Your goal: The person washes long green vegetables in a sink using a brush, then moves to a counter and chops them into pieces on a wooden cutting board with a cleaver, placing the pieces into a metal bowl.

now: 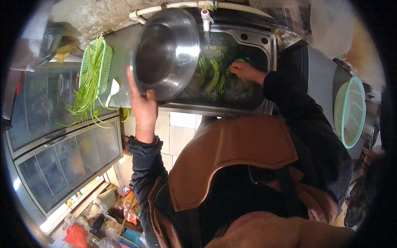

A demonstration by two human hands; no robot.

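My left hand [143, 105] grips the rim of a large stainless steel basin [167, 55], which is tilted over the left part of a metal sink [271, 62]. The basin looks empty inside. My right hand [246, 72] is over the sink's right side, its fingers curled at some green vegetable pieces; whether it holds any I cannot tell. More long green pieces [214, 76] lie in the water in the sink. A white tap [206, 20] with a red mark runs above them.
Left of the basin, a green plastic basket [107, 66] holds long leafy green stems [92, 68] hanging over its edge. A white scoop-like utensil [113, 90] lies beside it. A mint-rimmed colander [350, 114] stands far right. Glass-topped cabinets [71, 158] stand at left.
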